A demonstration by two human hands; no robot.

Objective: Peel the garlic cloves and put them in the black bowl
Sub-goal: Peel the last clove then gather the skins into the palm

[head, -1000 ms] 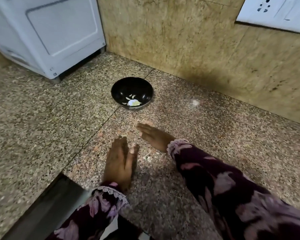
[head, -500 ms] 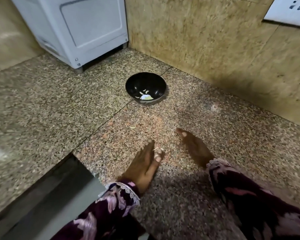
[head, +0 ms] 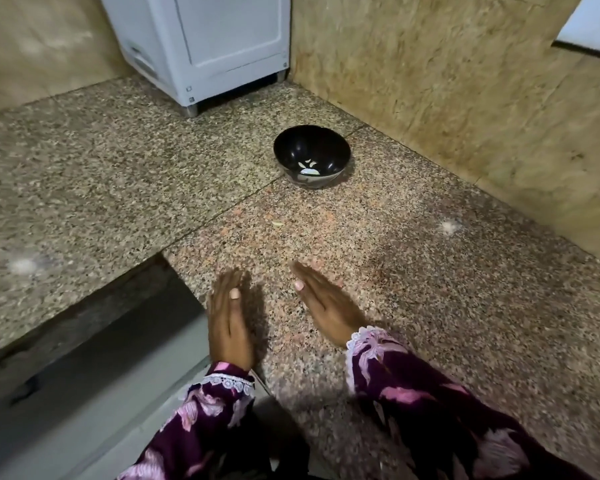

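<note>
both hands stand edge-down on the speckled granite surface [head: 430, 306] with fingers straight, the left hand [head: 230, 318] near the surface's cut-out edge and the right hand [head: 328, 301] just beside it, palms turned toward each other with a bare gap between them. neither grip has hold of anything. the black bowl [head: 311, 154] sits well apart from them toward the wall corner, with a few pale pieces, likely peeled garlic [head: 308, 168], at its bottom. a small pale scrap [head: 278, 223], perhaps skin, lies on the surface between hands and bowl. no unpeeled clove can be made out. the main risk, as a judgement: if the hands sweep scraps along, bits near the left hand could go over the cut-out edge, or loose skin could end up in the bowl with the cloves. a white appliance [head: 215, 46] stands behind.
</note>
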